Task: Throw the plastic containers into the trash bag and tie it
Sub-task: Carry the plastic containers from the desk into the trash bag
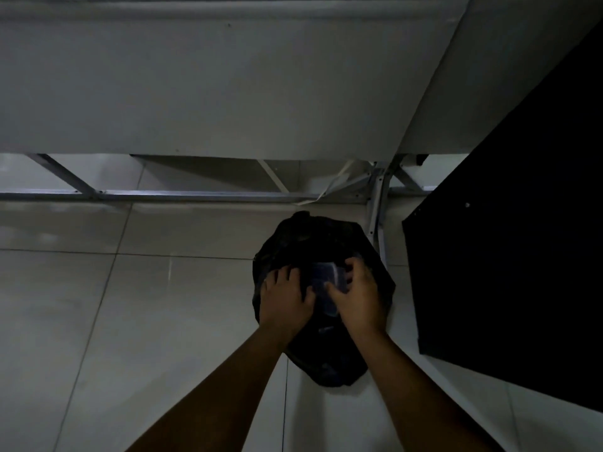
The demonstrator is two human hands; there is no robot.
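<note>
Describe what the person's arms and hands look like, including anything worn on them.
Both forearms are bare, with no sleeves in view. The left hand and right hand wear no gloves; no watch, bracelet or ring is visible, though the dim light could hide small details.

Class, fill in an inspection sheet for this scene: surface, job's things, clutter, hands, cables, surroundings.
Surface: pale tiled floor, dimly lit.
Job's things: black trash bag on the floor, not tied; clear plastic container at its mouth.
Clutter: nothing seen.
Hands: left hand grips the bag's edge; right hand holds the container.
Cables: nothing seen.
Surroundings: grey table with metal frame; black panel at right.
</note>
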